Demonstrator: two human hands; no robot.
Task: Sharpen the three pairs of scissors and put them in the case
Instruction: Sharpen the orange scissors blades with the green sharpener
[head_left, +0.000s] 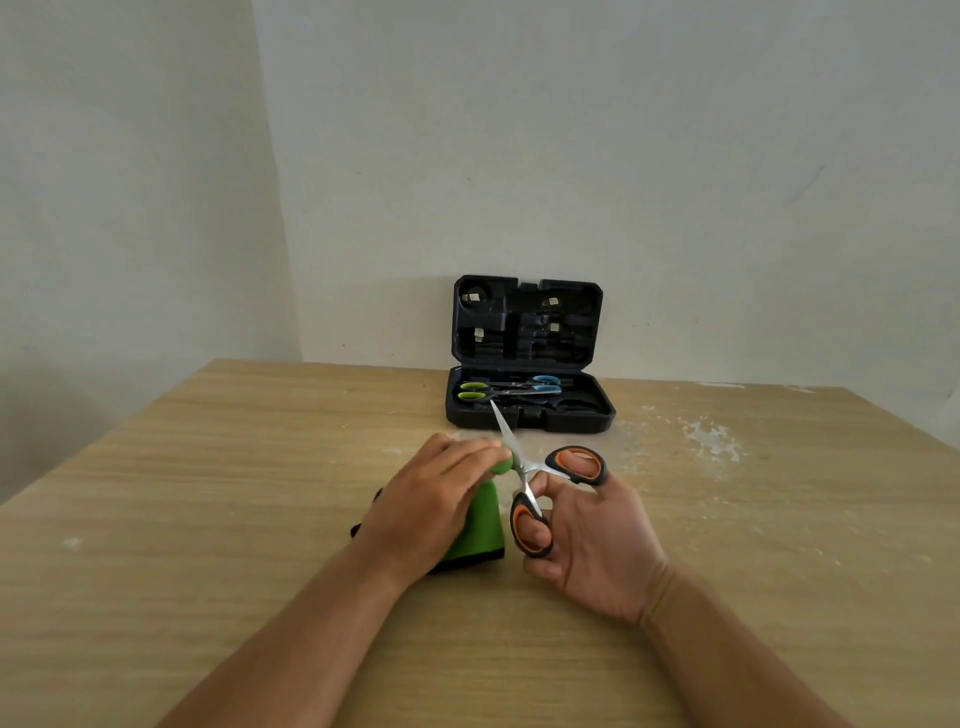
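Note:
My right hand holds the orange-and-black scissors, thumb and fingers through the handle loops. Their blades are spread and point away from me, passing through the top of a green sharpener. My left hand lies over the sharpener and presses it onto the table. Behind it stands an open black case, lid upright. In its bottom half lie the green-handled scissors and the blue-handled scissors, side by side.
The wooden table runs to a white wall behind the case. White scuffed patches mark the surface to the right of the case. The table's left edge slants away at the left.

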